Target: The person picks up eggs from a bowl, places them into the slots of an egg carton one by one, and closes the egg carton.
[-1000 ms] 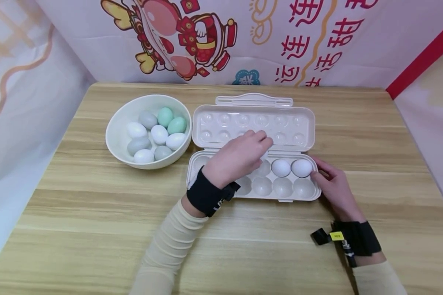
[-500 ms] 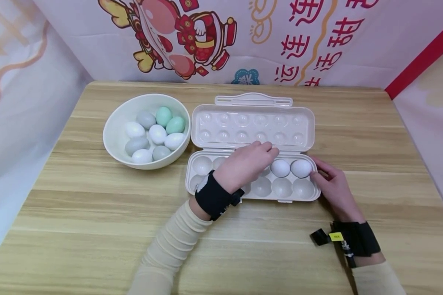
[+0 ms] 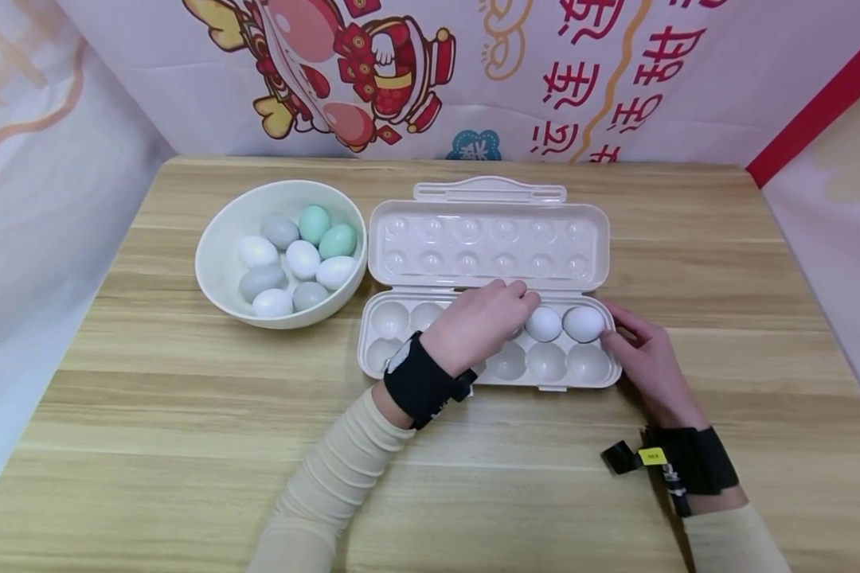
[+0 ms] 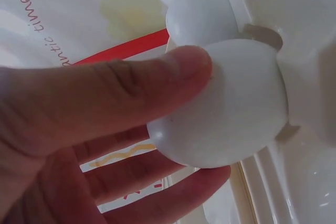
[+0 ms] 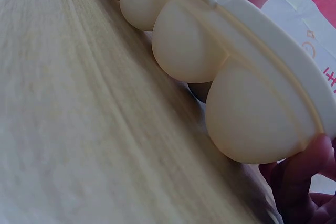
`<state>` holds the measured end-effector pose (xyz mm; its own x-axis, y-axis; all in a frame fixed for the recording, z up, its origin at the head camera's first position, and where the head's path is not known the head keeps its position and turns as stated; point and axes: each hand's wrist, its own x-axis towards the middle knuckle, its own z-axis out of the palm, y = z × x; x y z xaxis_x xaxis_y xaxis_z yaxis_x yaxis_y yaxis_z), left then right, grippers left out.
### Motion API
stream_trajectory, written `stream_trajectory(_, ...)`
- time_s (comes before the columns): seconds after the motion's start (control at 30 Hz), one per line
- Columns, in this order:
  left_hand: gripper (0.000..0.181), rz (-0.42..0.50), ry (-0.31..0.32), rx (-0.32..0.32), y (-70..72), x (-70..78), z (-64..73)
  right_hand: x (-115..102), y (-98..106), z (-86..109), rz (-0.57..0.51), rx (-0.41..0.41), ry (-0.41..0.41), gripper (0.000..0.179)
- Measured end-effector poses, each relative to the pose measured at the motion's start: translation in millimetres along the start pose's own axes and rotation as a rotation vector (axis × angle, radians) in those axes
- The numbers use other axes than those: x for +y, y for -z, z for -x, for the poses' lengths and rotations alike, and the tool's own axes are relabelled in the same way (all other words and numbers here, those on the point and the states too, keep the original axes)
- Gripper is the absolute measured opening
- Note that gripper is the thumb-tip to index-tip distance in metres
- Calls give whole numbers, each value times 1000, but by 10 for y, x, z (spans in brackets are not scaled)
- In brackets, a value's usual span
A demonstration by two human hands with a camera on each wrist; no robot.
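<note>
A white egg is pinched between the thumb and fingers of my left hand, which reaches over the middle of an egg carton. In the left wrist view the egg sits at one of the carton's cups, right beside another white egg. Two white eggs fill the back-row cups at the right end, the outermost egg nearest my right hand. That hand grips the carton's right end, thumb at the rim in the right wrist view. My left hand hides some cups from the head camera.
A cream bowl with several white, grey and green eggs stands left of the carton. The carton's lid lies folded back behind the cups. A printed cloth hangs behind the wooden table.
My left hand has shifted slightly right and toward the front, down to the cup beside the two seated eggs. My right hand has stayed at the carton's end.
</note>
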<state>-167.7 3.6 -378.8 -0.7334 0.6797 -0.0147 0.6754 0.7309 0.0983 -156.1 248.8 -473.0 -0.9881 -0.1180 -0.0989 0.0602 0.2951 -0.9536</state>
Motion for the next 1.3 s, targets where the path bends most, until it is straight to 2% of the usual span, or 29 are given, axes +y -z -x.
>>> stream_trajectory(0.3,25,-26,3,-23,-1,23,-2,-6,4,-5,-1,-4,4,44)
stream_trajectory(0.67,21,41,-11,-43,-21,-32,-52,-15,9,4,-50,7,-5,44)
stream_trajectory(1.07,23,76,-30,-64,-54,-59,-57,-13,-2,14,-30,22,9,43)
stream_trajectory(1.3,27,76,-38,-53,-59,-69,-48,-16,-6,10,-31,25,6,42)
